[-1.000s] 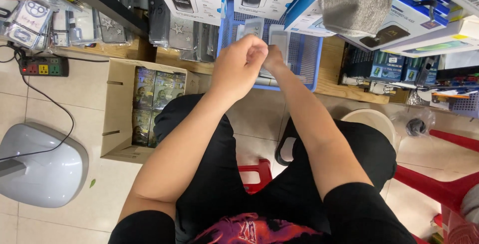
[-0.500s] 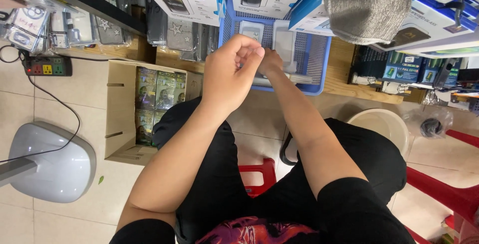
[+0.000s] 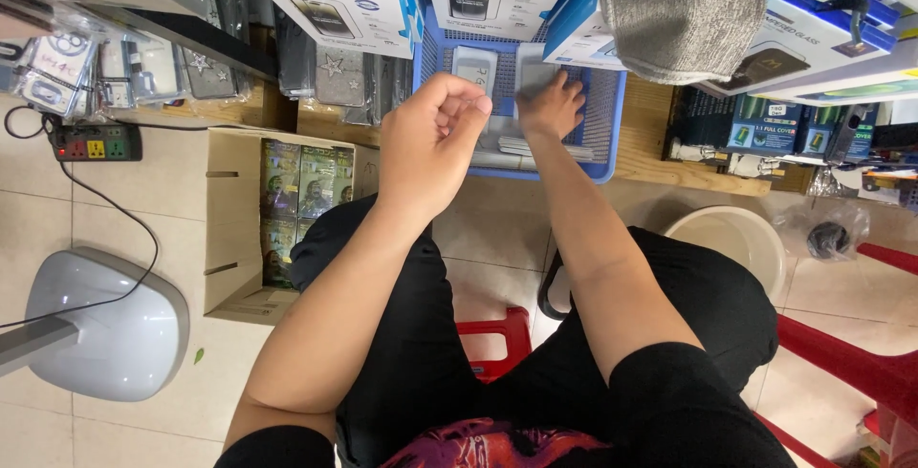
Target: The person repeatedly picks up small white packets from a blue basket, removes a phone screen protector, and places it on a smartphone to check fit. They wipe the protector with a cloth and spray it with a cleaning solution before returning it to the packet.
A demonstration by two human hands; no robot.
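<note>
Right hand (image 3: 552, 103) has split off from left, now reaching into the one blue basket (image 3: 602, 133).
Right fingers are pressing flat, open, on two clear packets (image 3: 516, 71) inside; left hand (image 3: 432, 138) is hanging curled shut, empty, just outside its front rim.

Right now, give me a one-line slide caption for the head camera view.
Seated person's right hand reaches into a blue basket of flat packets while the left hand hovers loosely closed.
</note>
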